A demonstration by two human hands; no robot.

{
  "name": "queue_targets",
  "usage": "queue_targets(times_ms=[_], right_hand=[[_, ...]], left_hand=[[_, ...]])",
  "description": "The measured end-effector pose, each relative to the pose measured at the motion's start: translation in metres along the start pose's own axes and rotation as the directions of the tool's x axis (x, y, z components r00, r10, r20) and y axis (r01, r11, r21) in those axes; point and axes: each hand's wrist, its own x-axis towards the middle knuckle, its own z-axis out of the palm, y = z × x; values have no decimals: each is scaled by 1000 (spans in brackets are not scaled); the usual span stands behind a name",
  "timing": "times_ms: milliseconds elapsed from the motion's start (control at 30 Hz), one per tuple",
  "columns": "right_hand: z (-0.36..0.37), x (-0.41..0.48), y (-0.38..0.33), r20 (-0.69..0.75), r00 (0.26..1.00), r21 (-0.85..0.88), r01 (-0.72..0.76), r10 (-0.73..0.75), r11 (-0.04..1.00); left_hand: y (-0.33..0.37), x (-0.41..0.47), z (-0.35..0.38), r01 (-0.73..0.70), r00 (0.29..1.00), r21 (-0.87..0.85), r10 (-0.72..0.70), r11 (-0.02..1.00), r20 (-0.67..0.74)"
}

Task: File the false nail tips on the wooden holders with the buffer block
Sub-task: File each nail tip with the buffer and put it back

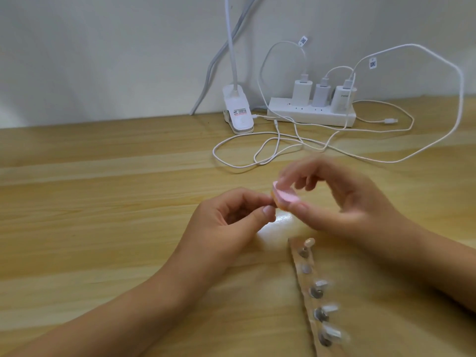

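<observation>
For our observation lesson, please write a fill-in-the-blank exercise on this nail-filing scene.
The right hand holds a buffer block coloured ____.
The power strip carries ____ white chargers.
The clip lamp stands to the ____ of the power strip.
The wooden holder strip lies nearer the ____ forearm.
Missing words: pink; three; left; right.

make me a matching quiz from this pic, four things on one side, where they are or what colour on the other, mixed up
Things:
1 buffer block
2 wooden strip with nail tips
3 power strip
4 clip lamp

Descriptions:
A white, holds three chargers
B pink, pinched by the right hand
C flat on the table, near the front edge
D white, long neck rising out of view

Pairs: 1-B, 2-C, 3-A, 4-D
</observation>
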Motion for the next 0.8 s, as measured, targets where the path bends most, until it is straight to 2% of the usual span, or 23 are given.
queue_targets(times_ms=[67, 133, 200, 267, 333, 400, 467, 533, 600, 667, 733, 800], right_hand=[[-3, 3, 7, -58, 990, 94, -125, 131, 988], [-4, 3, 4, -144, 983, 181, -86, 113, 980], [0, 2, 2, -77, 996, 138, -44, 55, 989], [3, 1, 7, 9, 992, 47, -125, 125, 991], [0, 2, 10, -28, 979, 80, -202, 204, 976], [-1, 2, 4, -67, 986, 143, -140, 151, 980], [2, -1, -1, 2, 999, 85, -53, 53, 995], [3, -1, 6, 53, 992, 10, -119, 118, 993], [-1, 1, 9, -10, 985, 42, -170, 171, 984], [-1, -1, 5, -68, 996, 107, -56, 64, 993], [2, -6, 4, -9, 998, 89, 59, -58, 994], [2, -3, 11, -2, 999, 79, -50, 50, 996]], left_hand=[[1, -1, 1, -3, 1000, 12, 3, 1000, 0], [1, 0, 1, -6, 1000, 19, 6, 1000, 1], [0, 0, 1, -12, 1000, 27, 12, 1000, -5], [-1, 0, 0, -24, 1000, 54, 23, 998, 5], [-2, -1, 0, -31, 999, 65, 30, 997, 16], [-2, -1, 0, -30, 1000, 49, 29, 998, 11], [-3, 0, -1, -36, 999, 63, 36, 997, 10], [-4, -1, 0, -48, 999, 96, 46, 994, 26], [-4, -1, 0, -42, 999, 93, 40, 995, 24], [-3, -1, 0, -35, 999, 80, 34, 996, 21], [-4, 0, 0, -39, 999, 89, 37, 995, 20], [-4, -1, -1, -40, 999, 81, 39, 996, 23]])
